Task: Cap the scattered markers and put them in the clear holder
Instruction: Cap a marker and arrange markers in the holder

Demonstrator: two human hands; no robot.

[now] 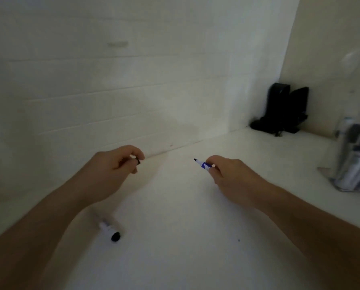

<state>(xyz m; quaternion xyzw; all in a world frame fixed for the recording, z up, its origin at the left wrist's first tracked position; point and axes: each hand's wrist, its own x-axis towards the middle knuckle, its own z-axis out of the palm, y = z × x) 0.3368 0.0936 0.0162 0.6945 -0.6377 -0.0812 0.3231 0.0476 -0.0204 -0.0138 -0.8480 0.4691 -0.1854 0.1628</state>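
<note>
2 bare hands over white counter (pixel 185 227), apart. Left hand (pixel 112 166) pinches small dark cap (pixel 138 161) between thumb and fingertips, other fingers curled. Right hand (pixel 227 174), right of cap, grips uncapped marker (pixel 202 164), fingers curled round barrel, dark tip pointing toward cap, not touching it. Second marker (pixel 110 230) lies on counter, nearer viewer than cap, under left forearm. Clear holder (pixel 354 162), markers inside, stands far right of cap. Black object (pixel 279 109) in corner behind.
</note>
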